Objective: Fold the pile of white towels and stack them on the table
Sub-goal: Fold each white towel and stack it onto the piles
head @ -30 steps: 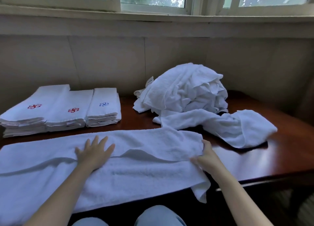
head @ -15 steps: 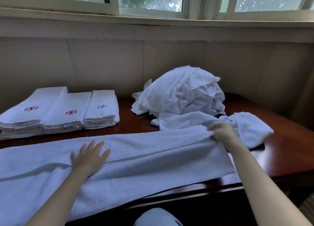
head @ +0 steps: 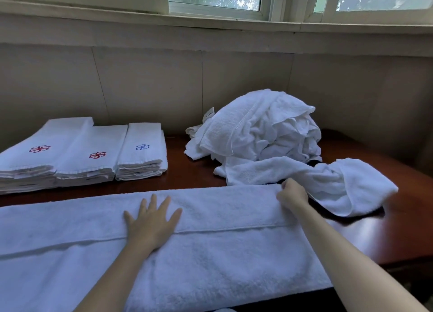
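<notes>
Both bare forearms reach forward from below, the right stretched longer than the left. The left hand (head: pixel 152 222) lies palm down, fingers straight and fanned apart, pressing flat on the spread towel (head: pixel 222 260) near its middle. The right hand (head: pixel 293 194) sits further out, fingers curled under and knuckles up, pinching that towel's far right corner.

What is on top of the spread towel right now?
The left hand lies flat on the towel, fingers spread; the right hand grips its far right corner. A folded-over layer covers its far half. The table beneath it is hidden.
</notes>
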